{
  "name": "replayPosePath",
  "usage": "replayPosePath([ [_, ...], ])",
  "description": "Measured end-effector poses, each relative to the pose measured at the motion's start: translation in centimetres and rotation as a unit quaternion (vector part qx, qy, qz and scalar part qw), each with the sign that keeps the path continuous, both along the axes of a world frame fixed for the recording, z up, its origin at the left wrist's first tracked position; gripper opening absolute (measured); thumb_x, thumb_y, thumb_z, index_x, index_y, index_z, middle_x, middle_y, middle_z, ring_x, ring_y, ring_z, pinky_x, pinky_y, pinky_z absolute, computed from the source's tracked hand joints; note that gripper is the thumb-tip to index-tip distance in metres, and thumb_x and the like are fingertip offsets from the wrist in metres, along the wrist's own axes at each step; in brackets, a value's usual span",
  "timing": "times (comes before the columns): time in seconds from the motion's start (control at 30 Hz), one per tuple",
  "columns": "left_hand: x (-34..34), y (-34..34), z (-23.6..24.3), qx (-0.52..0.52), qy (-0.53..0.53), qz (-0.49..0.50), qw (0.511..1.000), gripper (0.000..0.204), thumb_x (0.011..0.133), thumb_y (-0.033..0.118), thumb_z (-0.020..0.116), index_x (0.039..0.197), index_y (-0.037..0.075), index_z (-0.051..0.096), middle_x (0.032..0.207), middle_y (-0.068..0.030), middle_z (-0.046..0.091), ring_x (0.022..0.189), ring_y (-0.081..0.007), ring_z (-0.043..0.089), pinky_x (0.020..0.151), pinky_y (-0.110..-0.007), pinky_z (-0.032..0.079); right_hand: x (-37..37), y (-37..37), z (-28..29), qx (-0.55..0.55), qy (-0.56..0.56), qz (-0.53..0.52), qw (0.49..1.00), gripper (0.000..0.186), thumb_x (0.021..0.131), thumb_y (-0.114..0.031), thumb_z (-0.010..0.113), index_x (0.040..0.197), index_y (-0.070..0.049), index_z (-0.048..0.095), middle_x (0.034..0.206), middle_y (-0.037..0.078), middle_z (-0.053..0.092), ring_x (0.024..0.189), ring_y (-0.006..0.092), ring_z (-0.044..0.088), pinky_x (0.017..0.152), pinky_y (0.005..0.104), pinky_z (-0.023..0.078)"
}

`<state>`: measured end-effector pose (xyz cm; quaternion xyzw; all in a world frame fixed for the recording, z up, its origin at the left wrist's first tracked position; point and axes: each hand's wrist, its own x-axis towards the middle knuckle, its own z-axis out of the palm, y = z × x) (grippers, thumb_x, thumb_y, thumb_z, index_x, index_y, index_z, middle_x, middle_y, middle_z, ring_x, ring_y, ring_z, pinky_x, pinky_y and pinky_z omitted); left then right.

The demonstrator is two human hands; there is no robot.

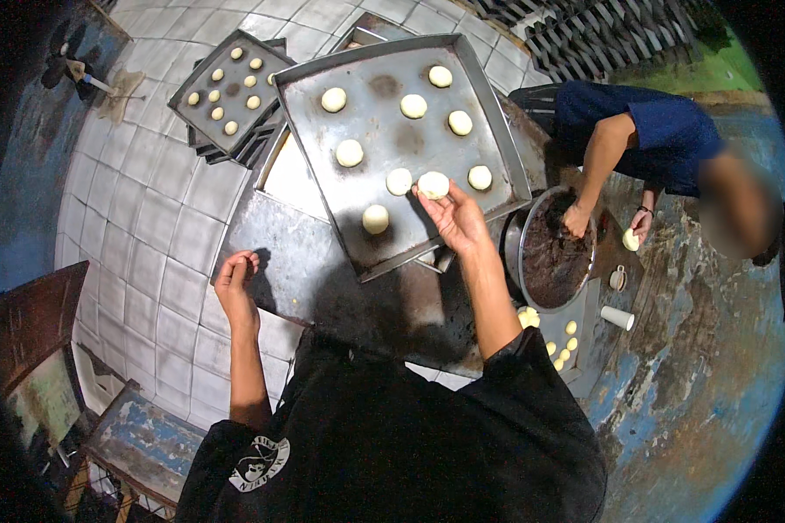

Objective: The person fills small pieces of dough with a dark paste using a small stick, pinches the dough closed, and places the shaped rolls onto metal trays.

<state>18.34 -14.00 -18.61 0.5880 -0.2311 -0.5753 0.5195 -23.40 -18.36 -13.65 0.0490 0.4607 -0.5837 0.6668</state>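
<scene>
My right hand [456,222] holds a pale, round dough ball [433,186] between its fingertips, low over a large metal tray [340,235]. Several more dough balls [413,105] sit spaced out on that tray, one just left of the held ball. Dark stains mark the tray's bottom. My left hand [235,275] hangs near the left edge of the dark metal worktop [279,288], apart from the tray, with fingers curled and nothing seen in them.
Stacked trays with dough balls [232,78] lie at upper left. At right, a co-worker [637,131] reaches into a bowl of dark filling [545,261], other hand holding a dough piece. A paper cup [617,317], a mug [617,278] and a small dough tray [576,301] are nearby.
</scene>
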Motion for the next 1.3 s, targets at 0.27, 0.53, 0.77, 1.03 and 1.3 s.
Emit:
replayPosePath([
  [0.27,0.2,0.7,-0.7,0.024,-0.028,-0.018,0.999,0.016,0.102,0.011,0.061,0.106,-0.002,0.071,0.099,-0.0083,0.072,0.091,-0.0144,0.067,0.087,-0.029,0.053,-4.2,-2.9,17.3,-0.215,0.331,-0.054,0.917,0.036,0.105,-0.025,0.055,0.128,0.003,0.062,0.122,0.013,0.069,0.11,0.0246,0.069,0.091,0.036,0.061],
  [0.53,-1.3,-0.4,-0.5,0.013,-0.043,-0.04,0.998,0.016,0.101,0.012,0.061,0.106,-0.001,0.069,0.096,-0.0088,0.07,0.09,-0.0169,0.066,0.087,-0.031,0.053,-1.9,-3.1,27.9,-0.375,0.672,-0.269,0.58,0.037,0.108,-0.024,0.051,0.127,0.006,0.06,0.114,0.022,0.067,0.102,0.0294,0.068,0.093,0.0402,0.059],
  [0.77,-1.3,0.3,-1.0,0.01,-0.057,-0.065,0.996,0.016,0.101,0.013,0.062,0.104,0.0,0.07,0.097,-0.0075,0.071,0.09,-0.0153,0.066,0.087,-0.03,0.051,-1.3,-6.6,7.7,-0.234,0.85,-0.111,0.459,0.039,0.09,-0.009,0.069,0.127,0.001,0.063,0.131,0.021,0.063,0.124,0.0368,0.059,0.108,0.0437,0.043],
  [1.03,2.2,2.1,-0.6,0.011,-0.082,-0.015,0.996,0.016,0.102,0.012,0.061,0.104,0.0,0.07,0.096,-0.007,0.07,0.09,-0.0138,0.065,0.087,-0.028,0.051,-2.1,-6.1,-4.1,-0.054,0.78,0.108,0.614,0.037,0.092,-0.022,0.069,0.123,-0.001,0.067,0.133,0.022,0.061,0.124,0.0391,0.057,0.104,0.0473,0.046],
  [1.3,1.9,1.6,-0.4,0.012,-0.107,-0.009,0.994,0.015,0.102,0.012,0.061,0.104,0.001,0.071,0.095,-0.0053,0.071,0.089,-0.0126,0.066,0.085,-0.026,0.052,0.0,-9.1,-6.7,-0.103,0.851,0.18,0.483,0.043,0.087,-0.019,0.076,0.125,-0.004,0.064,0.118,0.015,0.064,0.116,0.0358,0.058,0.097,0.0459,0.051],
])
